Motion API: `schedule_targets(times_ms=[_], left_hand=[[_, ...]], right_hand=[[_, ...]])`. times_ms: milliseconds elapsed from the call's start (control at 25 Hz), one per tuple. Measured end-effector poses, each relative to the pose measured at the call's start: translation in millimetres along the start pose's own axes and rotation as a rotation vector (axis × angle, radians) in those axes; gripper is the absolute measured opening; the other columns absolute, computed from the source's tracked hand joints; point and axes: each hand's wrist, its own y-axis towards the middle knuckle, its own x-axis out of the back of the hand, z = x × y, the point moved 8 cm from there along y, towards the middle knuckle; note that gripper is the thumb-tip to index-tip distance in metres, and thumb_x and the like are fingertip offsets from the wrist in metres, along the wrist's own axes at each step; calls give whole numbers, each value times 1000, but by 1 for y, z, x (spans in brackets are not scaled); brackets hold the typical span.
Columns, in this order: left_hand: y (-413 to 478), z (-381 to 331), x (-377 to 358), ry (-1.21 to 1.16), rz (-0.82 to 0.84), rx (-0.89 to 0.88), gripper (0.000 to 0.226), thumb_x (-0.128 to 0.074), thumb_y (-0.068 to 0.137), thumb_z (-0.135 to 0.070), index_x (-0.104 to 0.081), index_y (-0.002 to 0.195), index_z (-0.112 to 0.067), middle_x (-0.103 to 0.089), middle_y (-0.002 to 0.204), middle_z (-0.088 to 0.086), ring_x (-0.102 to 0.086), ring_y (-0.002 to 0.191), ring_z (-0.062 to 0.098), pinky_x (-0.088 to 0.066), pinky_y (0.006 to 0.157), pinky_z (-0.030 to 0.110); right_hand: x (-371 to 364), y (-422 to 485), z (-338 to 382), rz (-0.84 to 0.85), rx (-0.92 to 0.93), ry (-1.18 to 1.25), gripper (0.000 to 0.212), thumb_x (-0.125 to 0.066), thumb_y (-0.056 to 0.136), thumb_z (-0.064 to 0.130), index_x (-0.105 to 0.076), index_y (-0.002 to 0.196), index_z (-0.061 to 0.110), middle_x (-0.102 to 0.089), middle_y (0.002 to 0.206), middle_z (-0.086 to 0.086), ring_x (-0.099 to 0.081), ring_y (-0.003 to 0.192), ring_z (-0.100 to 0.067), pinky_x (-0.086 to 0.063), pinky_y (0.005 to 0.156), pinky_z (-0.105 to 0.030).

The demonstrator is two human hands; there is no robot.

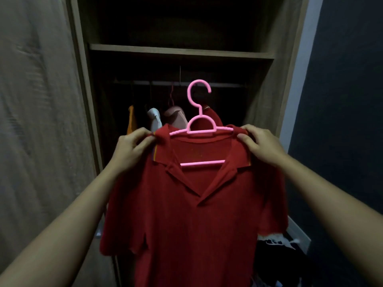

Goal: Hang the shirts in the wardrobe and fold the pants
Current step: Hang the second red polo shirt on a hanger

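Red shirt (186,214) on pink hanger (200,110); wardrobe (182,51) behind, perhaps four garments (175,118) inside.

In the wardrobe (83,90) I see the rail (161,82) just under the shelf (180,51); from the rail hang an orange garment (131,121), a pale garment (154,118), a pink garment (176,118) and a red garment (214,118).

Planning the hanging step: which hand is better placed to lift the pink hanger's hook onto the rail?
Right hand, probably: it pinches the red polo shirt nearest the bare end of the rail; hung garments crowd it toward the left hand.
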Motion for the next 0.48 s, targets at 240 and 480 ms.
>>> schedule_targets(times_ms=[240, 480], left_hand=[[-10, 22, 17, 78, 4, 109, 13, -66, 86, -33, -61, 91, -43, -65, 86, -28, -58, 83, -15, -43, 75, 6], [-40, 86, 6, -207, 133, 467, 9, -68, 85, -19, -69, 93, -21, -72, 93, 1, -65, 85, 13, -53, 70, 17]], right_hand=[[12, -2, -13, -196, -88, 142, 17, -55, 88, 43, -63, 100, 33, -63, 87, 13, -61, 90, -14, -47, 77, -35], [18, 1, -27, -206, -98, 282, 17, -61, 86, 35, -66, 100, 27, -68, 92, 7, -63, 91, -15, -46, 78, -30]])
